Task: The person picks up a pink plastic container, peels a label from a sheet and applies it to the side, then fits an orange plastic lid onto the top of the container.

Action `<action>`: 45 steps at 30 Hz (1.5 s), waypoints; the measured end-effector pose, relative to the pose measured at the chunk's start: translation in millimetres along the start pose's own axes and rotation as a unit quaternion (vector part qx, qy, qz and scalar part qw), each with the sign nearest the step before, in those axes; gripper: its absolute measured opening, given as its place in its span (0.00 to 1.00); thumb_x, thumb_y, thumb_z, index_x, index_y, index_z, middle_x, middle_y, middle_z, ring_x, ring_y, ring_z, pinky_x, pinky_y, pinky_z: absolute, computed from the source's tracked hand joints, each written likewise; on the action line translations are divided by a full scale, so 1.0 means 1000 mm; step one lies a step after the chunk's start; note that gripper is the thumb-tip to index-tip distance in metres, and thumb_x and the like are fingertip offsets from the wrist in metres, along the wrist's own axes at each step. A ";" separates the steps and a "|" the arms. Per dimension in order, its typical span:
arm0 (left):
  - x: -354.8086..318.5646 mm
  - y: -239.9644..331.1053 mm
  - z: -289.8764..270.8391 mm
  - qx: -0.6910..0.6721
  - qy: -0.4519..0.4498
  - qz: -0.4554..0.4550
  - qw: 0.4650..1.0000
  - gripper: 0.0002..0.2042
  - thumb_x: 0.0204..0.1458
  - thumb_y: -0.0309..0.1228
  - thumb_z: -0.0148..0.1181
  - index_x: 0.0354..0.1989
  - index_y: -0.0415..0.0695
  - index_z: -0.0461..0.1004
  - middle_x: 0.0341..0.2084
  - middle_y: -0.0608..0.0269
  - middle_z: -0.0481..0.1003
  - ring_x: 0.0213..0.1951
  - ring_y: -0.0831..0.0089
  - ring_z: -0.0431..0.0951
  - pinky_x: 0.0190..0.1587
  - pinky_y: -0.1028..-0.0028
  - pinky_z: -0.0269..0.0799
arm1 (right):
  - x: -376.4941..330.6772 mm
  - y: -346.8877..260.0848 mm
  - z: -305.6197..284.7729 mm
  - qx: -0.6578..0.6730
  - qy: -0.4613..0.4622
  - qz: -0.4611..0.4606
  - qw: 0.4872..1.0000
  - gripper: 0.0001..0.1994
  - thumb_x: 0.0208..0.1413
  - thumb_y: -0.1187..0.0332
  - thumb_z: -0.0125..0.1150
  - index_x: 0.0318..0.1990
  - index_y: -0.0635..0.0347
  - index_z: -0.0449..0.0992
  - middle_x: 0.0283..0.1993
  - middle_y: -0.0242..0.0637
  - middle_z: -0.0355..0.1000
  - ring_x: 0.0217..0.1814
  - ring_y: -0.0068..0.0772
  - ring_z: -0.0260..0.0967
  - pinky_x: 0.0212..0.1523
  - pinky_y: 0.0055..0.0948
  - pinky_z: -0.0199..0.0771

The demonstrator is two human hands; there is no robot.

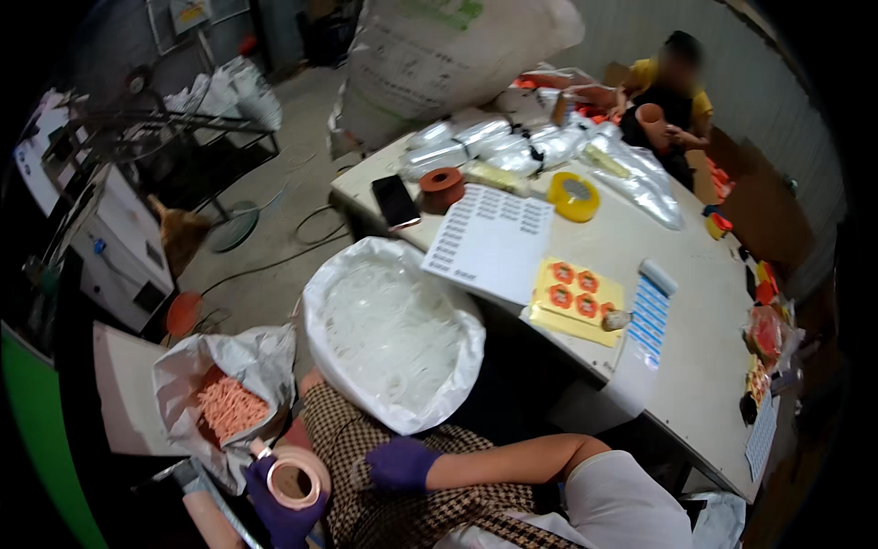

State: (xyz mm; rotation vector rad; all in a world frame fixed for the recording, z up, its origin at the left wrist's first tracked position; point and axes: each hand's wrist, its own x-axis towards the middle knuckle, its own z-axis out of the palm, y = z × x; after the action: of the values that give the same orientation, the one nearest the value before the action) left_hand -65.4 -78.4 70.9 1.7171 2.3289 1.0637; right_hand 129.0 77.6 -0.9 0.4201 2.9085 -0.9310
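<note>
Head view: a pink tape roll was held by the gloved left hand, fingers closed around it, beside a bag of pink pieces. The right hand rested half-curled and empty on the lap. Judged risk: the leaning bag could spill if knocked. On the table were noted a white label sheet, a yellow sheet of orange round stickers and a yellow tape roll.

Two tape rolls – one phone – two open sacks.
</note>
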 end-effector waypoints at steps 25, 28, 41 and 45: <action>0.053 0.049 0.010 -0.016 0.065 0.158 0.985 0.31 0.33 0.42 0.75 0.49 0.42 0.74 0.43 0.54 0.77 0.46 0.53 0.77 0.56 0.58 0.69 | 0.037 -0.045 -0.027 0.330 0.203 -0.108 0.915 0.09 0.52 0.74 0.61 0.42 0.59 0.78 0.39 0.42 0.76 0.41 0.40 0.77 0.42 0.34 0.77; 0.059 0.049 0.019 0.009 -0.086 0.109 0.990 0.31 0.33 0.42 0.75 0.48 0.44 0.74 0.43 0.54 0.76 0.46 0.50 0.75 0.56 0.55 0.66 | 0.020 -0.032 -0.021 0.417 0.195 -0.105 0.882 0.10 0.55 0.74 0.60 0.45 0.61 0.77 0.40 0.40 0.76 0.42 0.35 0.77 0.43 0.32 0.76; 0.044 0.073 0.047 0.175 -0.076 0.559 0.807 0.26 0.53 0.64 0.51 0.46 0.58 0.78 0.44 0.78 0.75 0.49 0.82 0.75 0.62 0.46 0.53 | -0.293 0.070 -0.101 -0.075 0.623 0.201 0.752 0.16 0.47 0.73 0.70 0.46 0.58 0.80 0.47 0.43 0.77 0.50 0.45 0.74 0.51 0.39 0.76; 0.030 0.045 0.129 0.133 -0.123 0.603 0.777 0.26 0.56 0.62 0.49 0.54 0.59 0.75 0.51 0.81 0.74 0.57 0.85 0.70 0.67 0.54 0.50 | -0.405 0.121 -0.085 -0.147 0.621 0.388 0.665 0.18 0.44 0.71 0.71 0.46 0.58 0.81 0.46 0.43 0.75 0.50 0.48 0.73 0.51 0.40 0.74</action>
State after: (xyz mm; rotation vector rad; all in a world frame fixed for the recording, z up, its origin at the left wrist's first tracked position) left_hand 15.4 16.9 8.1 3.2931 1.0327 0.4114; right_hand 554.2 124.7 56.2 2.8533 2.8399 0.1500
